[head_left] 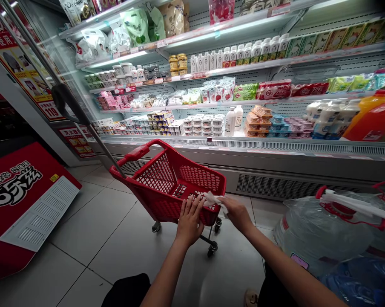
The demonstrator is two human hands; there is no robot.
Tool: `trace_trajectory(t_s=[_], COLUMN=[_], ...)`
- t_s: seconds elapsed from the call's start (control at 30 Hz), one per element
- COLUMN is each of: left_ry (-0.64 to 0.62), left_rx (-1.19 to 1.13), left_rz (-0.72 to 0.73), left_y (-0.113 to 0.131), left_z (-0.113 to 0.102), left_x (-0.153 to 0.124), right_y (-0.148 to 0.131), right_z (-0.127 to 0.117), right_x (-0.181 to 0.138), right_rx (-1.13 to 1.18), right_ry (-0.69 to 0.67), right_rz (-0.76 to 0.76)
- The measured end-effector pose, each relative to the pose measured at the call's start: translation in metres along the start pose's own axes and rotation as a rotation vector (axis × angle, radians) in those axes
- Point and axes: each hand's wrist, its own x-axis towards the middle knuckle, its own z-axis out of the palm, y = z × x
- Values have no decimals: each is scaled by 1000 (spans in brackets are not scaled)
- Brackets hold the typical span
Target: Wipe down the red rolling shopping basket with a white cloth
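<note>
A red plastic shopping cart point(179, 177) stands on the tiled floor in front of me, its basket walls full of small holes. My left hand point(190, 219) lies on the cart's near side at the rim, fingers stretched out. In my right hand point(239, 214), at the corner of the rim, is a crumpled white wipe point(215, 199). Part of the wipe hangs over the rim and reaches toward the left hand's fingertips. The right fingertips are partly covered by the wipe.
A lit refrigerated shelf point(211, 145) of bottles and cups runs behind the cart. On the left are a glass door with a long handle point(67, 102) and a red box point(29, 187). Large plastic water jugs point(320, 226) and a phone point(299, 261) are at the right.
</note>
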Motion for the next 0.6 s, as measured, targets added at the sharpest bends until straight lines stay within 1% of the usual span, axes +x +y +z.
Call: trace_trajectory(t_s=[0.07, 0.13, 0.2, 0.27, 0.37, 0.43, 0.5, 0.6], left_ry=[-2, -5, -5, -1, 7, 10, 14, 22], left_rx=[8, 19, 32, 50, 66, 60, 54, 44], left_rz=[2, 4, 14, 22, 20, 13, -3, -25], left_y=[-1, -3, -5, -5, -4, -2, 0, 1], left_z=[2, 3, 1, -3, -7, -7, -5, -2], left_x=[0, -2, -4, -5, -4, -3, -1, -1], right_y=[-20, -29, -23, -3, 31, 41, 36, 7], right_z=[4, 5, 2, -3, -6, -3, 1, 6], right_x=[-4, -9, -13, -13, -8, -4, -5, -15], right_rx=[19, 21, 11, 0, -17, -30, -38, -30], right_ry=[-20, -45, -67, -70, -50, -34, -19, -1], right_rz=[-88, -179, -247, -281, -249, -215, -176, -146])
